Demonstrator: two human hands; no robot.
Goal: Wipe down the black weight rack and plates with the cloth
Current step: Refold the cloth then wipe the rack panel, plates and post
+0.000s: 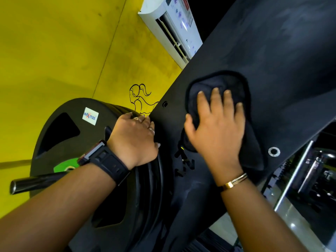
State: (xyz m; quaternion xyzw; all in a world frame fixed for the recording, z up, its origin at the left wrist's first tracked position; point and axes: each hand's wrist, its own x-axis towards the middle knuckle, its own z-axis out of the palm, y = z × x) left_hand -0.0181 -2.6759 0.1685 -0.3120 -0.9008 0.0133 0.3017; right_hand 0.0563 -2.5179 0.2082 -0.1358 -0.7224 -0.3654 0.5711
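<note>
Right fingers (214, 99) spread flat, pressing cloth (227, 82) onto rack (272, 51). Left fingers (145, 120) loosely bent, resting on rim of plates (60, 142), gripping nothing. Rack slants across the right, yellow wall (54, 51) behind. Plates stacked on bar (36, 180), touching rack's left side. Cloth bunched under right hand (216, 131). Watch (105, 160) on left wrist.

One cloth (221, 82), one rack (272, 51), two hands (134, 135) (216, 131)

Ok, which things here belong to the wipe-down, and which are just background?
Job: cloth under the right hand; black rack panel; weight plates, with the left hand resting on them.
Background: air conditioner; yellow wall; wall drawing.
</note>
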